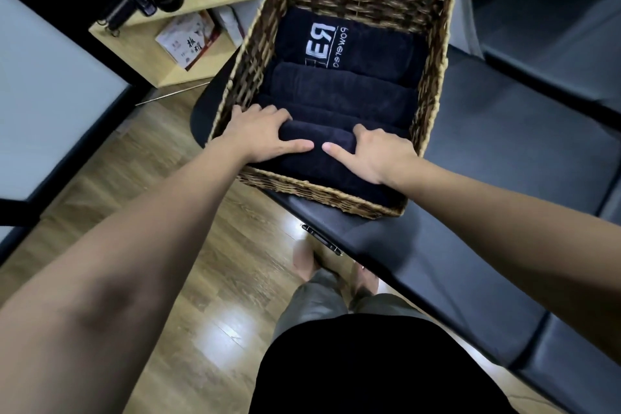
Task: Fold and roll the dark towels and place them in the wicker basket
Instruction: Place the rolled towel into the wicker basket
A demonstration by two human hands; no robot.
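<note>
**Ana:** Inside the brown woven wicker basket (433,77) on the black padded bench (470,245), how many dark towels do you count?

**Ben:** Four rolls, as far as I can tell, lying side by side. At the far end sits a dark navy rolled towel with white lettering (346,44); next to it a plain dark rolled towel (339,84); then a thinner dark roll (353,112), mostly hidden. Nearest the person is the dark rolled towel under the hands (316,161).

**Ana:** And the hands?

**Ben:** Both lie on that nearest roll. The left hand (262,131) covers its left end, fingers curled over the top and thumb stretched along the front. The right hand (379,155) mirrors it on the right end, thumb pointing toward the left one. The thumbs nearly meet; neither hand pinches the cloth hard, more a cupping press.

**Ana:** So how far along is the job?

**Ben:** Late, I'd judge. The basket floor looks filled from back wall to front wall, and this roll is being seated in the last gap. I see no loose towels on the bench or the wooden floor (134,212), though the bench runs out of view.
</note>
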